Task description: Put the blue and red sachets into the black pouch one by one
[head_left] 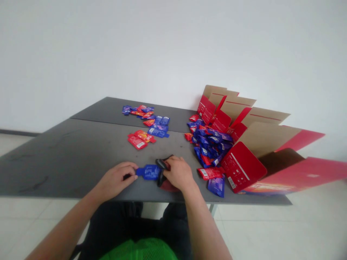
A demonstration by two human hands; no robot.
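Note:
My left hand [116, 177] pinches the narrow end of a blue foil sachet [150, 172] above the grey table. A small dark piece shows under its fingers. My right hand [179, 173] closes on a black-handled tool [161, 171], perhaps scissors, right beside the sachet's wide end. Its blades are hidden. A dark red sachet [168, 186] lies under my right hand, partly covered by it.
Loose red and blue sachets [145, 122] lie scattered on the far table. A heap of sachets [208, 146] spills against an open red-and-cardboard carton [241, 166] at the right. The wall stands behind, and the table's front edge runs close to my arms.

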